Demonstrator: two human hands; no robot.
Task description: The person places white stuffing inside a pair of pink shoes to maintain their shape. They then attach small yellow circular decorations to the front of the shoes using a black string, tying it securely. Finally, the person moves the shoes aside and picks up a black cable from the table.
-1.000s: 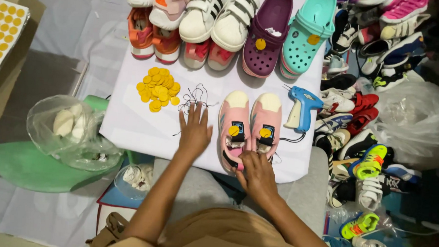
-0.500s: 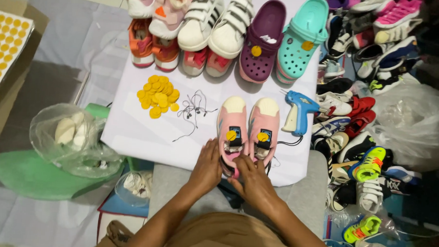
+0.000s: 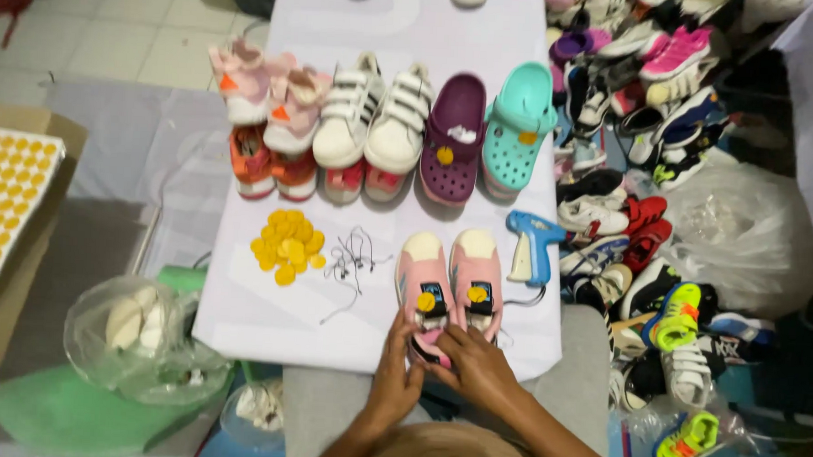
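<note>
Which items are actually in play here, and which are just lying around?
In hand: pink shoes, both heels touched by left hand and right hand; yellow round tags; black strings; blue glue gun.

Lying about: white strap sneakers; purple clog; teal clog; shoe pile; plastic bag.

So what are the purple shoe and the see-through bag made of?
The purple clog looks like soft moulded foam or rubber: matte, one piece, with holes on top. The clear bag looks like thin plastic film: shiny, crinkled, see-through.
</note>
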